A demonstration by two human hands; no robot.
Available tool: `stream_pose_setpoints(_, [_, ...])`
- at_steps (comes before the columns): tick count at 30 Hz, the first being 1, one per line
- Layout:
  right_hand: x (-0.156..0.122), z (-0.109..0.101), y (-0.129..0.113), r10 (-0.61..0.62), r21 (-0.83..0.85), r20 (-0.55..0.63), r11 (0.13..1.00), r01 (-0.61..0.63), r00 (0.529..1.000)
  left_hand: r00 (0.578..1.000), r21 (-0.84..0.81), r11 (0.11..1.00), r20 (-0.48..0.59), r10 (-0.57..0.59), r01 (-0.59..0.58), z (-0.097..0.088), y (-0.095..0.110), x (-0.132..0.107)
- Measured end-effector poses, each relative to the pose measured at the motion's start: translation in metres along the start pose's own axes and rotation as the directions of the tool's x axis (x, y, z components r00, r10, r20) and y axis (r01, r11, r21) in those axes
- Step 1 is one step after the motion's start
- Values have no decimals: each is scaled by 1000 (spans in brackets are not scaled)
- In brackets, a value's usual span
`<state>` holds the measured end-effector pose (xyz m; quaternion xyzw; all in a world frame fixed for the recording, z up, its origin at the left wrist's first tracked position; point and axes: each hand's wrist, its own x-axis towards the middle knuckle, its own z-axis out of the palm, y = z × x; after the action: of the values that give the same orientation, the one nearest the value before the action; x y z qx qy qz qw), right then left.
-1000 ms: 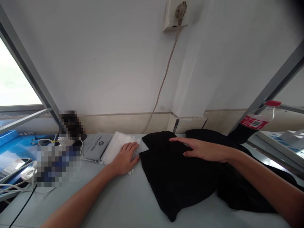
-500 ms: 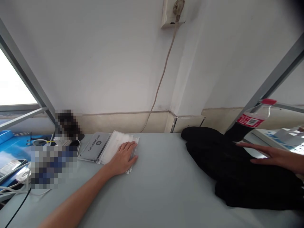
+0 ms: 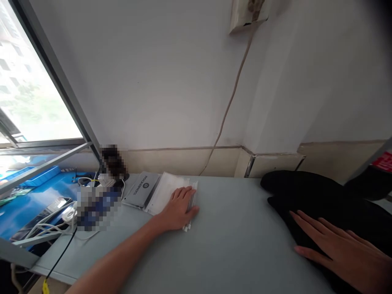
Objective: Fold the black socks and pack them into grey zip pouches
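My left hand (image 3: 179,206) lies flat, fingers together, on a stack of clear white plastic pouches (image 3: 167,192) at the back of the pale grey table (image 3: 226,241). My right hand (image 3: 339,249) rests open, fingers stretched out, on a black garment (image 3: 309,196) bunched at the table's right side. A grey ROCKBROS packet (image 3: 141,189) lies just left of the pouches. The far right part of the garment runs out of view.
A wall socket (image 3: 246,14) with a beige cable (image 3: 228,110) hangs above the table's back edge. At the left lie chargers and white cables (image 3: 58,220) on a blue surface (image 3: 27,208), below a window frame (image 3: 61,90). A red-labelled bottle (image 3: 384,161) shows at the right edge.
The black garment has been swept from the table's middle to the right. My right hand went with it and now lies nearer me on it. The view has turned left; my left hand stayed.
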<state>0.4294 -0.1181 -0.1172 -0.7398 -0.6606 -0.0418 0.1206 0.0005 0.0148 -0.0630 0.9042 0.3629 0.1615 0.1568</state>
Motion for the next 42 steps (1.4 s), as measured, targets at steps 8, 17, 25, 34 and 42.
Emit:
stream_pose_setpoints(8, [64,-87,-151,-284,422,279,894,149,917,972,183,980,-234,-34,78,-25,-13,7])
stream_pose_setpoints(17, [66,-23,-208,-297,498,175,849,176,939,778,510,588,-389,-493,628,-58,-68,-4])
stream_pose_setpoints(25, [60,-13,-209,-305,543,110,815,199,946,800,493,632,-310,-514,598,-51,-65,-5])
stream_pose_setpoints(34, [48,-17,-220,-524,533,127,752,388,842,763,445,620,-345,-547,646,-55,-74,-6])
stream_pose_setpoints(42, [51,-10,-216,-489,539,131,765,352,862,752,394,645,-426,-503,655,-62,-75,-3])
